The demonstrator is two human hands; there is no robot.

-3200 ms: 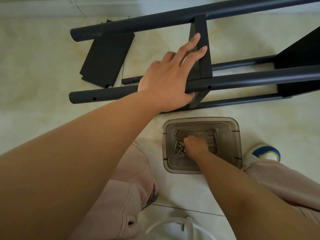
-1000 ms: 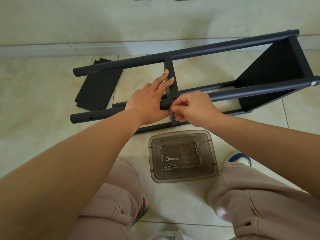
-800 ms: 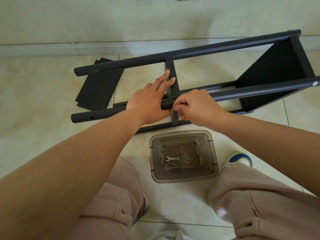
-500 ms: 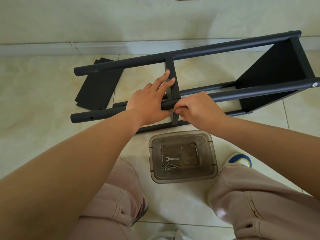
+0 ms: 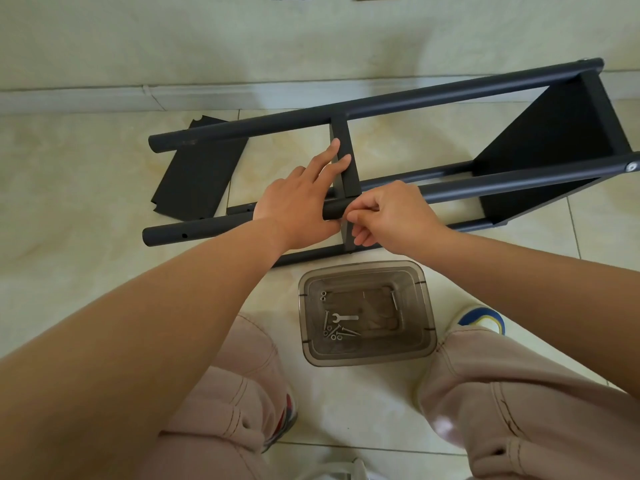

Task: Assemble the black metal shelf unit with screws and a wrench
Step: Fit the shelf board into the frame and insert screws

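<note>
The black metal shelf unit (image 5: 415,102) lies on its side on the tiled floor, one shelf panel (image 5: 540,140) fitted at its right end. My left hand (image 5: 298,199) rests on the near tube (image 5: 485,181), fingers stretched along the middle shelf's edge (image 5: 344,154). My right hand (image 5: 388,213) has its fingers curled at the joint of that tube and the middle shelf, pinching something too small to make out. A clear plastic box (image 5: 426,306) in front of my knees holds several screws (image 5: 334,329) and a small wrench (image 5: 344,317).
A loose black shelf panel (image 5: 197,181) lies flat on the floor at the left, under the far tube. The wall and skirting run along the back. My knees and shoes flank the box. A white object shows at the bottom edge.
My right hand left the box, rose to the joint on the near tube, and now makes small finger movements there. The left hand has stayed on the tube.
</note>
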